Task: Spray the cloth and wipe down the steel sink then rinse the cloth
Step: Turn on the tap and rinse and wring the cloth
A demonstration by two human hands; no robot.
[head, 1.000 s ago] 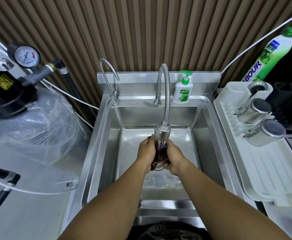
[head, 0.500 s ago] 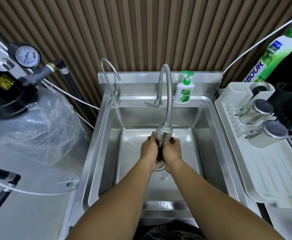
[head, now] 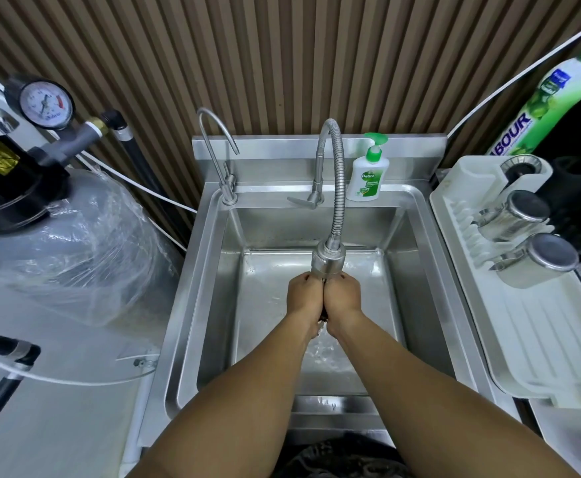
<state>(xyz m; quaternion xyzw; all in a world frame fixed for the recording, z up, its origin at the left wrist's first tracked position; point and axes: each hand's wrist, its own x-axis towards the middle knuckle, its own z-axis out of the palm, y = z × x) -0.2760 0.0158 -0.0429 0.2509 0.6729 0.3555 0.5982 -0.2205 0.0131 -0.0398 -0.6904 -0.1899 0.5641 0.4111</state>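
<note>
left hand [head: 304,295], right hand [head: 343,295] clasp dark cloth [head: 323,317], its axis hidden, under faucet [head: 328,260]

The cloth [head: 323,317] is all but hidden between the left hand [head: 304,294] and the right hand [head: 342,294], which clasp it under the spray head [head: 328,258]. Only a dark sliver shows at the heels of the palms. The hands cover the middle of the sink [head: 213,270] floor. The drying rack [head: 541,357] is cut off by the frame's right edge, and the green bottle [head: 558,98] behind it shows only the letters "BOUR". The figures on the pressure gauge [head: 44,103] are too small to read.
</note>
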